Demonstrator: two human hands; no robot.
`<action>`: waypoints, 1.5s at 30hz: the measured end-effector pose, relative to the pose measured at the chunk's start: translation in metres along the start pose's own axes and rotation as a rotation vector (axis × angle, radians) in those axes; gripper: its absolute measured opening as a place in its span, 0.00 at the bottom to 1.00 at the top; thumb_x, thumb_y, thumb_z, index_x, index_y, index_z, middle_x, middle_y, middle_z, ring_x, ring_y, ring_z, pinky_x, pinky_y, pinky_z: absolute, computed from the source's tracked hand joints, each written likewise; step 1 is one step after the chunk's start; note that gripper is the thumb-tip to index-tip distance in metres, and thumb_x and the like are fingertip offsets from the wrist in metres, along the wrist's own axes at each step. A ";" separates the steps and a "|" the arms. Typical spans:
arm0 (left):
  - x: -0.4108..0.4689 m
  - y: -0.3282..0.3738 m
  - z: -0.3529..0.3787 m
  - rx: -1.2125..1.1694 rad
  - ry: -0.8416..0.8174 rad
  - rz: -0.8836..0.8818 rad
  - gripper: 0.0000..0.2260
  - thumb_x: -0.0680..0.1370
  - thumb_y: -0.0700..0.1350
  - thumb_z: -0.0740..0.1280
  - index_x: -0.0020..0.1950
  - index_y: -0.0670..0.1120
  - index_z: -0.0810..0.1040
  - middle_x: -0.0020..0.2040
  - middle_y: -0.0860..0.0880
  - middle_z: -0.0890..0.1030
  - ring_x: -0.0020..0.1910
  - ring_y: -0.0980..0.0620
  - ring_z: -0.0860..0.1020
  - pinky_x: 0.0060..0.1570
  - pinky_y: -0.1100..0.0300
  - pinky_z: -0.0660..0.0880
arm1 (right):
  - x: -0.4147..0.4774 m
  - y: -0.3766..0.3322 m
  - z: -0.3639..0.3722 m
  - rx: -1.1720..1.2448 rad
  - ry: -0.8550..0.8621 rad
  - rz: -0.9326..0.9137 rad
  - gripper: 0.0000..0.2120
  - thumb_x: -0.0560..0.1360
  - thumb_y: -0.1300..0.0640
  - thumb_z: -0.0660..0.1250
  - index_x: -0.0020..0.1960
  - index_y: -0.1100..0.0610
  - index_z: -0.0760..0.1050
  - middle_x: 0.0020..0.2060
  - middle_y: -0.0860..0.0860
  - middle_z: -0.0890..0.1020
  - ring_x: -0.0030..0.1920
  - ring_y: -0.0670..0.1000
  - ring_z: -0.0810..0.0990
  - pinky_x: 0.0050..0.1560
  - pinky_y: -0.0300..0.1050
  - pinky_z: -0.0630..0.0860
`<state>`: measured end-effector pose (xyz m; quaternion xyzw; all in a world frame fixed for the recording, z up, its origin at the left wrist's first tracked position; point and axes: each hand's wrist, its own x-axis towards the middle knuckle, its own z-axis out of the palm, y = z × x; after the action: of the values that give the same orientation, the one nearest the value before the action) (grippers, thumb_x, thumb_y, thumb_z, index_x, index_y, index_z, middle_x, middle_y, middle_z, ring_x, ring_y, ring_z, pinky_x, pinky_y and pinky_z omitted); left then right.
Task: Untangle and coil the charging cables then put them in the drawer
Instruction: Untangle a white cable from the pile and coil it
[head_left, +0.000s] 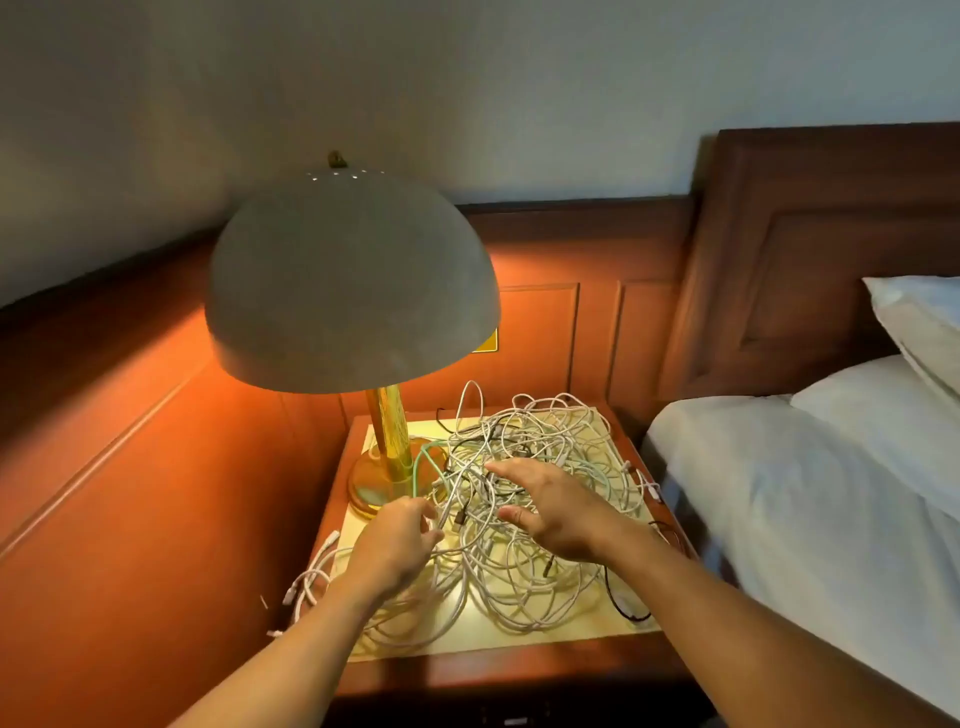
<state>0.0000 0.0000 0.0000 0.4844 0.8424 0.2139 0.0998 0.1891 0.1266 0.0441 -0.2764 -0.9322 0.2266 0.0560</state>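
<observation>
A big tangle of charging cables (524, 577), mostly white with a few black and one pale green (422, 462), covers the top of the nightstand (519, 662). My left hand (395, 545) pinches a white cable at the tangle's left side, fingers closed around it. Over the middle of the heap my right hand (550, 506) hovers with fingers spread, holding nothing. Some white cable ends (306, 584) hang over the nightstand's left edge. The drawer is not in sight.
A lamp with a grey dome shade (348, 280) and a brass base (387, 470) stands at the nightstand's back left, close to my left hand. A bed with white sheets (810, 499) and pillow lies to the right. Wooden wall panelling runs behind and left.
</observation>
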 end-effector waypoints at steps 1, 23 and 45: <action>0.003 -0.001 0.001 -0.008 0.010 0.003 0.06 0.80 0.49 0.71 0.55 0.50 0.84 0.52 0.50 0.84 0.47 0.53 0.79 0.51 0.55 0.79 | 0.004 0.000 0.001 0.012 0.002 -0.017 0.29 0.82 0.45 0.63 0.80 0.37 0.55 0.80 0.44 0.60 0.79 0.49 0.58 0.79 0.54 0.58; 0.001 0.048 -0.040 -0.568 0.095 0.253 0.08 0.84 0.46 0.61 0.51 0.52 0.80 0.49 0.53 0.83 0.50 0.57 0.80 0.50 0.59 0.80 | 0.026 0.014 -0.058 0.333 0.558 -0.276 0.05 0.79 0.60 0.70 0.53 0.57 0.84 0.45 0.47 0.85 0.46 0.44 0.82 0.47 0.40 0.80; -0.039 0.086 -0.121 -2.109 -0.187 0.377 0.10 0.81 0.39 0.63 0.55 0.39 0.83 0.51 0.43 0.85 0.54 0.47 0.85 0.51 0.55 0.82 | -0.033 0.023 -0.023 0.566 0.035 -0.033 0.11 0.84 0.55 0.61 0.48 0.52 0.81 0.34 0.52 0.74 0.35 0.52 0.69 0.35 0.44 0.71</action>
<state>0.0410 -0.0278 0.1456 0.2904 0.1336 0.8067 0.4970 0.2334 0.1354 0.0549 -0.2383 -0.8351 0.4722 0.1510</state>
